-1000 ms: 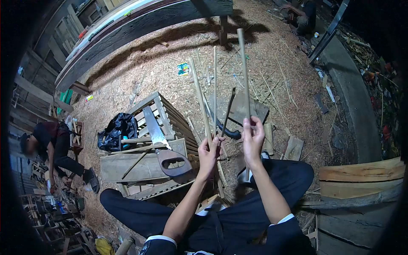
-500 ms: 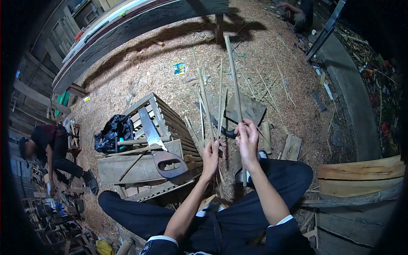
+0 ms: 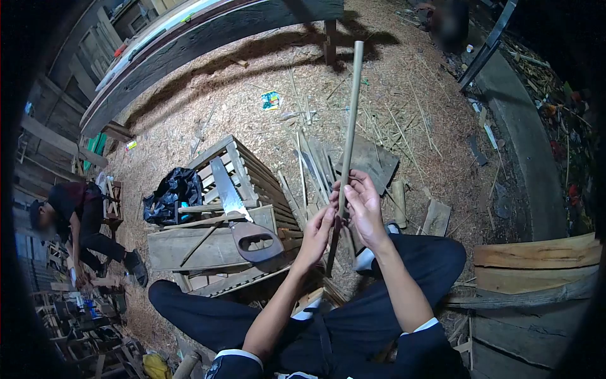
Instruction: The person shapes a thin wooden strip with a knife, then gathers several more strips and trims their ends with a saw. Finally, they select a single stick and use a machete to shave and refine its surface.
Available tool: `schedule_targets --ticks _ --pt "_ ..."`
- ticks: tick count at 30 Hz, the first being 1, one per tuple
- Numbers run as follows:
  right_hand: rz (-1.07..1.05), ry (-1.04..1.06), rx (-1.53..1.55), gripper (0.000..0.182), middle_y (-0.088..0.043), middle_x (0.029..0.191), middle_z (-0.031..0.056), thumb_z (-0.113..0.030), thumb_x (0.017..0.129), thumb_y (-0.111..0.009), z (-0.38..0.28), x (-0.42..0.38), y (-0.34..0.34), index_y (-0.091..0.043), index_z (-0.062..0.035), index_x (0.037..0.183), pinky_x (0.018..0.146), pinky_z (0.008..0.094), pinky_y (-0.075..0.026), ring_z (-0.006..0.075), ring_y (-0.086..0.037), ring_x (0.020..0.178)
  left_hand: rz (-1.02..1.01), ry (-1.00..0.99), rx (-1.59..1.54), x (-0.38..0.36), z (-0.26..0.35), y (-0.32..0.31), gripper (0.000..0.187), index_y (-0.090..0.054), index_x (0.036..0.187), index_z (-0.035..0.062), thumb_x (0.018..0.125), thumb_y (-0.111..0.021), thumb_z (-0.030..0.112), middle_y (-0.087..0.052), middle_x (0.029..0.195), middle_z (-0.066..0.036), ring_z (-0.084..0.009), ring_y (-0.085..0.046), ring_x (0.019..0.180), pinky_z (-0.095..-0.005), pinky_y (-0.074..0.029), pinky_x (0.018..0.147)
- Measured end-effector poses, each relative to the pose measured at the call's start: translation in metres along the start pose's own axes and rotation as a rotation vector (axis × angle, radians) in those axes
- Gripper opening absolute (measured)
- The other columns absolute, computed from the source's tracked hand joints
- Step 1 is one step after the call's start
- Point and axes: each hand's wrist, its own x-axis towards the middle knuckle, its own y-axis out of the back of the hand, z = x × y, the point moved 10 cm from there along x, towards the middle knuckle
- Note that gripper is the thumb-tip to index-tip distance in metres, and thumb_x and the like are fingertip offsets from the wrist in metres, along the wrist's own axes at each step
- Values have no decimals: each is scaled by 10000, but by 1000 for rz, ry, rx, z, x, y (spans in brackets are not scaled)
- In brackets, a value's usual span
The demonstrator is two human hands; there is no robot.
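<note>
A long, pale wooden stick (image 3: 351, 114) stands nearly upright in front of me, tilted slightly, its far end pointing toward the workbench. My right hand (image 3: 366, 213) is closed on it, thumb and fingers around its lower half. Just left of that, my left hand (image 3: 317, 235) pinches the same stick low down, its fingertips close to the right hand's. Below the hands the stick's lower part is dark. Several thin strips (image 3: 310, 161) lie on the ground beyond my hands. A handsaw (image 3: 235, 202) rests on a slatted wooden crate (image 3: 189, 251) to the left.
A black plastic bag (image 3: 172, 199) sits against the crate. A flat board (image 3: 372, 161) lies on shavings ahead, below a long workbench (image 3: 221, 41). Planks (image 3: 536, 262) are stacked at right. One person (image 3: 82, 221) bends at left; another (image 3: 447, 25) is at the far right.
The thin strips have left my left hand, which now grips the stick. The stick has swung more upright and risen, and my hands have come together on it.
</note>
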Motion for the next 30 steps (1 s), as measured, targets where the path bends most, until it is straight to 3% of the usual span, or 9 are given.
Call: schedule_targets --ticks 2,3,6,10,16,18,24,28,30 --pt "5 -6 -22 315 -644 1128 134 -85 1057 -517 -5 0 0 -424 -11 1349 884 333 -587 182 -681 980 -134 138 -83 -12 3 -12 489 -487 1437 -65 1097 -508 286 -679 1219 -171 -187 -682 961 -337 -555 910" --pt "-2 11 -38 318 -642 1134 142 -75 1053 -521 -8 2 0 -422 -3 1346 890 341 -591 193 -686 984 -124 90 -135 -15 12 -16 467 -480 1433 -58 1091 -523 257 -698 1146 -170 -165 -673 817 -322 -576 772" --pt "0 18 -68 341 -642 1155 168 -58 1046 -527 -12 3 1 -408 20 1356 904 362 -601 219 -700 1001 -190 192 -269 -23 13 -18 403 -527 1397 -40 1077 -547 205 -702 1165 -159 -166 -674 810 -303 -552 776" --pt "15 61 -165 383 -673 1140 165 -77 1029 -587 -13 5 9 -434 29 1364 896 336 -588 198 -697 990 -244 172 -212 -29 24 -14 402 -524 1398 -38 1068 -567 187 -700 1194 -154 -142 -660 830 -287 -543 743" --pt "35 123 -393 493 -707 1137 135 -130 986 -694 -14 0 15 -451 19 1389 889 287 -548 157 -688 984 -155 184 -142 -40 8 12 332 -572 1312 -6 1059 -597 206 -664 984 -31 -61 -567 799 -225 -457 640" --pt "4 119 -425 539 -711 1143 131 -138 978 -709 -14 -3 13 -436 15 1417 891 282 -540 150 -685 985 -77 194 -60 -43 4 22 331 -566 1324 6 1065 -589 211 -612 877 7 -35 -514 683 -202 -401 573" --pt "-62 124 -376 693 -723 1100 130 -158 974 -720 -18 -13 -1 -341 9 1529 904 284 -530 137 -671 982 -85 215 41 -52 12 30 293 -592 1256 20 1071 -581 247 -597 830 20 -20 -502 693 -196 -377 572" --pt "67 185 -337 524 -734 1066 114 -208 1024 -653 -27 -8 15 -437 37 1434 787 256 -527 112 -667 873 -144 150 93 -54 0 29 275 -608 1206 14 1071 -579 251 -611 823 14 -54 -545 718 -227 -421 595" --pt "76 245 -345 405 -742 1005 100 -246 1045 -620 -39 -8 18 -528 20 1336 739 228 -503 91 -658 840 -183 108 189 -54 -12 26 295 -604 1184 6 1069 -580 276 -629 924 -8 -75 -576 843 -250 -476 727"
